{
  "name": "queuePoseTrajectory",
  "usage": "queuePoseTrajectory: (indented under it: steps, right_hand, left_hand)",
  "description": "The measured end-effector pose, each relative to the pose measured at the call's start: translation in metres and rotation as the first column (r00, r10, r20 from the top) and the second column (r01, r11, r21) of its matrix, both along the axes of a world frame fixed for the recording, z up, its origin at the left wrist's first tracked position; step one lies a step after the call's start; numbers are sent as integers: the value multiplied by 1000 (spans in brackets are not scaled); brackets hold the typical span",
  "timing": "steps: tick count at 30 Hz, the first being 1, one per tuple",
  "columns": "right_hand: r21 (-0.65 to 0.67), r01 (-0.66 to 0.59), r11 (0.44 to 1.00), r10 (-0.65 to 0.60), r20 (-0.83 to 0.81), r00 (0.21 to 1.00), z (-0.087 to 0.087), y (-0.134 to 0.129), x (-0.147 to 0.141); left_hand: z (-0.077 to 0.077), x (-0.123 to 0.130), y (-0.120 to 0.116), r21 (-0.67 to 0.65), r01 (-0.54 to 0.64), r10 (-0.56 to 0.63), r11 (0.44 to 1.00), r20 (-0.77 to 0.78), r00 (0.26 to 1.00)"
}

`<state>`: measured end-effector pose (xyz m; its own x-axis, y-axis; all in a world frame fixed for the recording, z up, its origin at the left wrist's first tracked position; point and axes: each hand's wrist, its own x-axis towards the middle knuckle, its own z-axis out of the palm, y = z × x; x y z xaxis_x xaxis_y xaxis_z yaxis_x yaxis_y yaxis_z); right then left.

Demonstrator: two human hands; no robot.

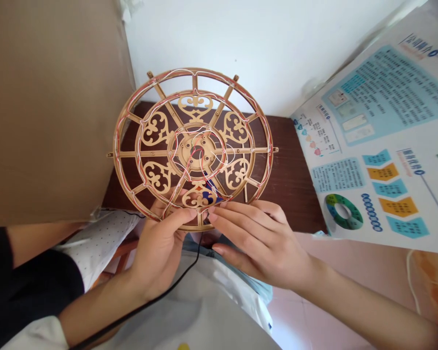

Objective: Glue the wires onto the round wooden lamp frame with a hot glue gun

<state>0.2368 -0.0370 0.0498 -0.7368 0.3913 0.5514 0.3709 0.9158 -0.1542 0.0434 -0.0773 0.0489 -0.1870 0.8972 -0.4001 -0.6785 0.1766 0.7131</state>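
A round gold-coloured openwork frame (267, 152), with scroll ornaments between its spokes, stands tilted up before me. Thin red and white wires (234, 152) run along its rings and gather at the hub. My left hand (160, 243) grips the near rim, thumb on the front and fingers behind. My right hand (257, 238) lies against the same rim just right of that thumb, its fingers stretched out together and its thumb apart below. Whether its fingertips pinch a wire is hidden. Something blue (210, 192) shows through the lower openings.
Beneath the frame is a dark brown tabletop (295, 180). A brown panel (51, 112) rises at left, a printed board (383, 141) at right, a white wall (255, 43) behind. A black cable (182, 274) crosses my lap. Another person's arm (40, 240) is at far left.
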Motion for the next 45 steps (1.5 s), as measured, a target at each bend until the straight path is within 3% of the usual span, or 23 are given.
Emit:
queuePoseTrajectory:
  steps: [25, 37, 45]
  right_hand:
    - [-104, -40, 994, 43, 26, 999, -5, -1, -12]
    - [93, -91, 992, 89, 27, 996, -2, 1, -15]
    - [21, -119, 993, 120, -8, 993, -2, 1, -13]
  left_hand:
    - [-1, 2, 1, 24, -16, 18, 1000, -104, 994]
    - [6, 3, 0, -30, -38, 34, 999, -120, 992]
    - [8, 5, -2, -29, -53, 47, 998, -160, 986]
